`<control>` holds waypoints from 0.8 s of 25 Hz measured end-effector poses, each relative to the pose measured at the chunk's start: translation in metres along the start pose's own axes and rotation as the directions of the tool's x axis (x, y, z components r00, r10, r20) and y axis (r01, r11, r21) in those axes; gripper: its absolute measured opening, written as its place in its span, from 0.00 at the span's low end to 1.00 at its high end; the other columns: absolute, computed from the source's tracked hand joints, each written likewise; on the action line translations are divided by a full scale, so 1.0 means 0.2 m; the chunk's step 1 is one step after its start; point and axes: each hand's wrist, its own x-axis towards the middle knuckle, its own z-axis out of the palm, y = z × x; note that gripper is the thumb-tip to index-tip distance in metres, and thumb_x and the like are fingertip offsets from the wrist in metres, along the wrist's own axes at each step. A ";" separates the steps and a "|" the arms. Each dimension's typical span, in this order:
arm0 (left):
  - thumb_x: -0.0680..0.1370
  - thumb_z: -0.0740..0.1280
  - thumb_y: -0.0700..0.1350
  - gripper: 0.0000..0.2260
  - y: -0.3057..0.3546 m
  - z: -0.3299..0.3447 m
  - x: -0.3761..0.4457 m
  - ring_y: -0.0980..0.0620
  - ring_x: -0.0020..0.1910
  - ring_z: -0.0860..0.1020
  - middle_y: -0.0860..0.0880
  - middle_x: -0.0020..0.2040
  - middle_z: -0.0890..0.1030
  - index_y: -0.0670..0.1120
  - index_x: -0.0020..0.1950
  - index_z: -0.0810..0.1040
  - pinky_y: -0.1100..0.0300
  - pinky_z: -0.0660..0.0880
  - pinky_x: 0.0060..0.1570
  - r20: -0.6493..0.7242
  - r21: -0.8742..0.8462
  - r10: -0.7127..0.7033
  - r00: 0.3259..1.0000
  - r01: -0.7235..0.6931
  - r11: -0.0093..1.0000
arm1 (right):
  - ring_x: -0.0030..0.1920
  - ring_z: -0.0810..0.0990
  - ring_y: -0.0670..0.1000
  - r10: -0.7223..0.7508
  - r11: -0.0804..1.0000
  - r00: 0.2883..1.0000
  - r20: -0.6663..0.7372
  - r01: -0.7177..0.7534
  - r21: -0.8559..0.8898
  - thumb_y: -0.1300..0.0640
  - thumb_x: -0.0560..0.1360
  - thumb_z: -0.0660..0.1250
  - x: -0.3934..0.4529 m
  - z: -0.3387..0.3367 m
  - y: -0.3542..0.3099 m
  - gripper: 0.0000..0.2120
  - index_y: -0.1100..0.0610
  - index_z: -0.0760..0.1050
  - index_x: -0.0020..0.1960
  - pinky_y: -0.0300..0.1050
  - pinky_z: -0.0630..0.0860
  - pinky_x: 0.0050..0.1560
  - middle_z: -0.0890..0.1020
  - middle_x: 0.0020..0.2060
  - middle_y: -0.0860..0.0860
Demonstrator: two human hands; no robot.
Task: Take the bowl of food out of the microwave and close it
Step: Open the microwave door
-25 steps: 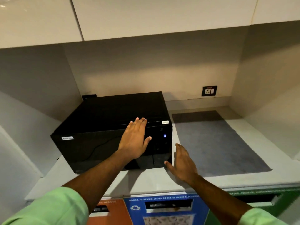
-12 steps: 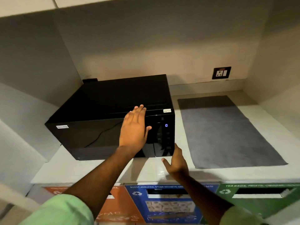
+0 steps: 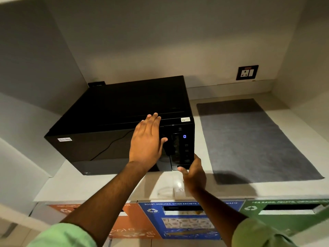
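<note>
Our left hand [image 3: 146,142] lies flat, fingers spread, against the shut door of the black microwave [image 3: 122,122] — holding nothing. Our right hand [image 3: 193,172] is at the control panel's [image 3: 182,148] lower edge, fingers hidden, so we cannot tell its grip. The microwave sits on the counter [image 3: 106,186]; at 3 o'clock, a grey mat [image 3: 249,139].
</note>
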 end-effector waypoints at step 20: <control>0.79 0.59 0.62 0.32 -0.03 -0.06 -0.13 0.48 0.79 0.63 0.47 0.80 0.65 0.47 0.79 0.61 0.50 0.61 0.78 -0.024 -0.022 0.057 0.998 -0.057 0.998 | 0.67 0.78 0.56 0.004 0.998 0.995 0.101 0.003 -0.064 0.48 0.70 0.78 0.04 -0.02 -0.01 0.41 0.53 0.61 0.76 0.52 0.80 0.62 0.73 0.71 0.51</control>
